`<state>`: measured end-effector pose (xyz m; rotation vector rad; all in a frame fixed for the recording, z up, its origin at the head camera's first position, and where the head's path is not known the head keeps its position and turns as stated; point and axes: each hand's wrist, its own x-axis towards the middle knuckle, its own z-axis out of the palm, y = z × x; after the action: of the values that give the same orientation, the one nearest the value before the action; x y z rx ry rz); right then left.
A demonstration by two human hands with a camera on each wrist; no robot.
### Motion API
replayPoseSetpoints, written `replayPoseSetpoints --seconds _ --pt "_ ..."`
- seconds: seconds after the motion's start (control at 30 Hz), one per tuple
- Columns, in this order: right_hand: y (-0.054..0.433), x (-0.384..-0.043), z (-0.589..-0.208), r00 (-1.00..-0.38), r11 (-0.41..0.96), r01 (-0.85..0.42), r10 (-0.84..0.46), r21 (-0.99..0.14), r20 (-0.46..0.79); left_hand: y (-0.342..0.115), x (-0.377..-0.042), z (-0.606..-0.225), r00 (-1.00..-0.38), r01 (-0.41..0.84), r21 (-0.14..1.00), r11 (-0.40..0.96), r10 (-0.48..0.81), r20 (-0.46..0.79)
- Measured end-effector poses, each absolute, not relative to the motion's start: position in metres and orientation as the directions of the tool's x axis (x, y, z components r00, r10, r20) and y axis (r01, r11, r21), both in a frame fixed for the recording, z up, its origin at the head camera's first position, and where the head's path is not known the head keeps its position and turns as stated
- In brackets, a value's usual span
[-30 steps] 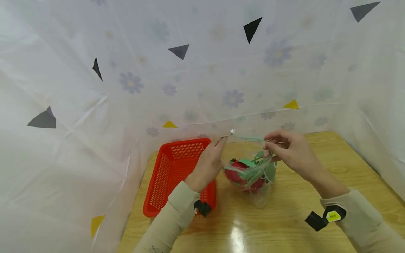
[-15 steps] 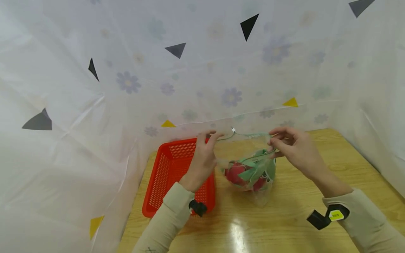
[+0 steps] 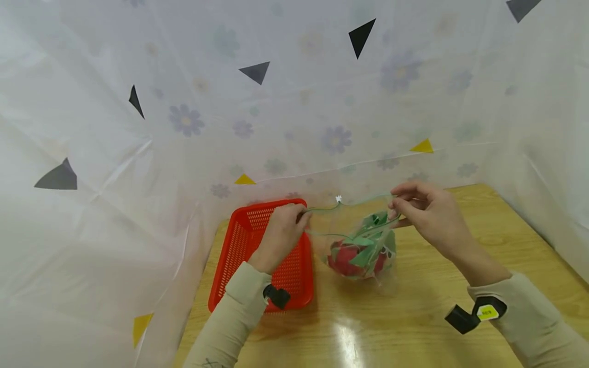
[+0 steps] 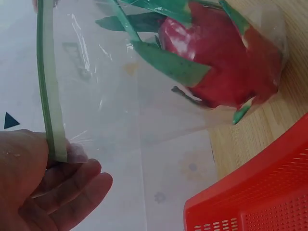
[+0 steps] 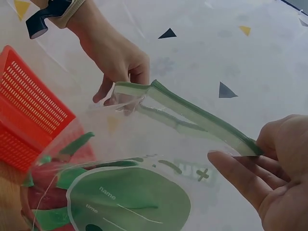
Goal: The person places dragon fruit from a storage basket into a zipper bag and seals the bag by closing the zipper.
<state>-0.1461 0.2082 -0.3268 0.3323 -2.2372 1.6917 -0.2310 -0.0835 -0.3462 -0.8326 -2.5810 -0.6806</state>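
Observation:
A clear zip bag (image 5: 159, 115) with a green zip edge hangs between both hands, its mouth spread apart. Inside lies a red dragon fruit (image 4: 221, 57) with green scales, low in the bag near the tabletop. My left hand (image 3: 281, 232) pinches the left corner of the bag's mouth between thumb and fingers, over the red basket's right side. The right corner is pinched by my right hand (image 3: 425, 214), its thumb and fingertips on the zip edge. A green printed label (image 5: 130, 197) shows on the bag's side. The fruit's underside is hidden from the head view.
A red perforated plastic basket (image 3: 216, 286) stands at the left on the wooden table (image 3: 391, 327). Behind and to the sides hangs a pale flowered plastic sheet (image 3: 294, 102) with black, grey and yellow triangles.
My left hand has moved left and regripped the bag's corner, stretching the mouth wider. My right hand has shifted slightly right, still holding its corner. The dragon fruit remains in the bag.

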Motion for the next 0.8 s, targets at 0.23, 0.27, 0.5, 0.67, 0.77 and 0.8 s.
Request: replayPoseSetpoints --seconds 0.23,0.27,0.5,0.67,0.77,0.8 --pt "0.209 -0.144 -0.325 -0.908 0.285 -0.386 0.05 -0.878 0.416 -0.073 -0.238 -0.338 -0.677 0.677 0.271 0.684 0.435 0.594" --pt "0.209 -0.143 -0.325 -0.909 0.285 -0.383 0.053 -0.878 0.414 -0.07 -0.239 -0.336 -0.671 0.682 0.268 0.681 0.435 0.6" --pt "0.207 -0.138 -0.328 -0.923 0.356 -0.374 -0.048 -0.856 0.383 -0.051 -0.242 -0.325 -0.673 0.683 0.262 0.681 0.448 0.588" --pt "0.204 -0.139 -0.33 -0.927 0.377 -0.375 -0.175 -0.847 0.332 -0.04 -0.246 -0.319 -0.669 0.683 0.236 0.691 0.463 0.581" --pt "0.202 -0.139 -0.331 -0.93 0.375 -0.36 -0.224 -0.854 0.293 -0.034 -0.249 -0.316 -0.658 0.693 0.212 0.689 0.486 0.575" --pt "0.201 -0.139 -0.332 -0.93 0.377 -0.356 -0.237 -0.855 0.282 -0.032 -0.251 -0.315 -0.655 0.697 0.206 0.687 0.493 0.573"
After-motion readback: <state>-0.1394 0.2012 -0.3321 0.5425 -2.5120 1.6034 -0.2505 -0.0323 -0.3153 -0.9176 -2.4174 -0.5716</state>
